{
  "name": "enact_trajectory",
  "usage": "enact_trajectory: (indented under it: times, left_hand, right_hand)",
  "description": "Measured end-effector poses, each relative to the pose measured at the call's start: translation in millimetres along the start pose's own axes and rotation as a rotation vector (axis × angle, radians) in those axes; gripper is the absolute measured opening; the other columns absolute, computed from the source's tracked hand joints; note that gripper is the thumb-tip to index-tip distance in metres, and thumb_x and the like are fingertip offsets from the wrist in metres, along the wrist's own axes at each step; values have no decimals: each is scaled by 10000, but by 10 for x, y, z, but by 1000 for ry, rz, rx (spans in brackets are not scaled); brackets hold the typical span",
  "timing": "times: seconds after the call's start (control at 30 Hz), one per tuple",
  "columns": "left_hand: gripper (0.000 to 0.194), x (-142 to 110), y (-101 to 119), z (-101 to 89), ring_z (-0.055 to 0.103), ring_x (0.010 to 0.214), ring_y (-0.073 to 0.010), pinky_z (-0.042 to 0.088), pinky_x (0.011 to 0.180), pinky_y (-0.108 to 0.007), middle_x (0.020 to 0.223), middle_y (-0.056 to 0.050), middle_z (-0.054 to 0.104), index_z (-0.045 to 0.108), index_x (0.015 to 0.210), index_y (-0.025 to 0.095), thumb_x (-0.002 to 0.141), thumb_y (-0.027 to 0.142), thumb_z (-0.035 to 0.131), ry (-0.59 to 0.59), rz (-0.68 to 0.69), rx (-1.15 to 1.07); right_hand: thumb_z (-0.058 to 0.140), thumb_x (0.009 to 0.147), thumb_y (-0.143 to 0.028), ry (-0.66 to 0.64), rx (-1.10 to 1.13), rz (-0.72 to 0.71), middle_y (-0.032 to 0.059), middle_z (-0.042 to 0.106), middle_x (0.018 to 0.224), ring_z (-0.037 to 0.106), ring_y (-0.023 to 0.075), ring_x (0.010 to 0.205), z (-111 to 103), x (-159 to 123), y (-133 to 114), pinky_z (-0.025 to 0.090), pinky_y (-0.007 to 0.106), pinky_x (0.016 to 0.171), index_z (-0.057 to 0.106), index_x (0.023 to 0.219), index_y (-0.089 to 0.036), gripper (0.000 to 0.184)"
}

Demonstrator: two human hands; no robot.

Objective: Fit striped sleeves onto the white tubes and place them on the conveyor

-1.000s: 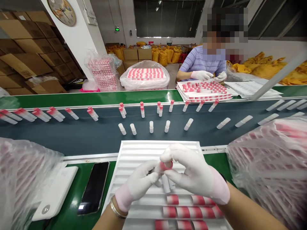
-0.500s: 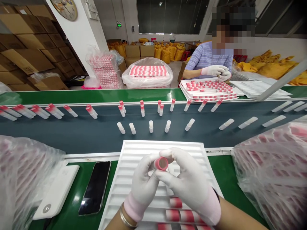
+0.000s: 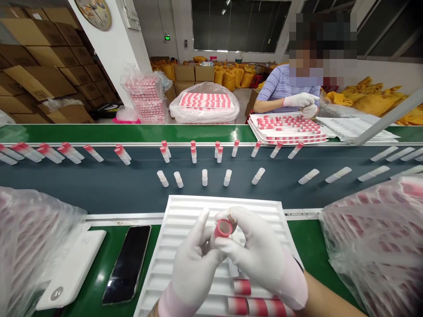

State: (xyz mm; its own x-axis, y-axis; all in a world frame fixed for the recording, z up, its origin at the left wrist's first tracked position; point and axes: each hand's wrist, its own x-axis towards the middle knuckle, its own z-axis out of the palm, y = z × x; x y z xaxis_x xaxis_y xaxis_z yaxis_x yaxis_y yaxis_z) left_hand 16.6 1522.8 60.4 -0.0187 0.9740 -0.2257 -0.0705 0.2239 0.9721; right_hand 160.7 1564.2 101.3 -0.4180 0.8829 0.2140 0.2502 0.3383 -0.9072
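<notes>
Two gloved hands on one pink-and-white tube (image 3: pixel 224 229), held above the tray with its open mouth toward the camera. Left hand (image 3: pixel 198 268): index finger raised, the other fingers and thumb curled round the tube's body. Right hand (image 3: pixel 264 259): thumb and forefinger pinching the tube near its pink rim. Brown mark on a right fingertip.

Change: half a second ago the left index was curled against the tube; now it stands clear. The mouth has also tipped further up. Judgement: the left hold is looser, the right pinch steadies the tube, and its rim lies more open to view.

Beneath: white ribbed tray (image 3: pixel 165 246); pink-and-white tubes (image 3: pixel 257 307) lie in its near grooves, a white piece (image 3: pixel 233 268) partly hidden by the right hand. Left of tray: smartphone (image 3: pixel 127 264), then a white slab-like device (image 3: pixel 71 273).

Beyond the tray: dark conveyor belt (image 3: pixel 139 193). White tubes (image 3: pixel 205 177) stand in its nearer row, pink-topped tubes (image 3: pixel 193 154) behind.

Across the belt: co-worker's gloved hands (image 3: pixel 304 103) together above stacked filled trays (image 3: pixel 287 127). Farther back, yellow sacks (image 3: pixel 229 79).
</notes>
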Motion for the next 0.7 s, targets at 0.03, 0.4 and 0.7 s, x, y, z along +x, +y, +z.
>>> enact_trajectory:
  times: [0.03, 0.4, 0.7]
  left_hand:
    - [825, -7, -4, -8, 709, 861, -217, 609, 728, -321, 1044, -60, 735, 289, 1505, 240, 789, 282, 696, 10, 4, 16]
    - [1052, 1258, -319, -1421, 340, 1409, -347, 395, 1102, -450, 1600, -161, 164, 50, 1533, 284, 742, 317, 741, 655, 132, 452]
    - [731, 2041, -419, -2104, 587, 1218, -292, 464, 1042, -393, 1352, -171, 576, 436, 1394, 147, 713, 128, 699, 558, 78, 486]
  right_hand:
    - [575, 797, -117, 6, 1, -25, -32, 587, 749, 552, 100, 703, 22, -6, -4, 439, 210, 660, 520, 744, -194, 109]
    - [621, 808, -224, 412, -475, 259, 39, 695, 925, 635, 223, 1014, -666, 1446, 884, 451, 349, 947, 399, 1393, -157, 629]
    - [521, 973, -336, 368, -554, 396, 81, 603, 1128, 629, 181, 963, -588, 2374, 1837, 526, 383, 869, 534, 1260, -127, 355]
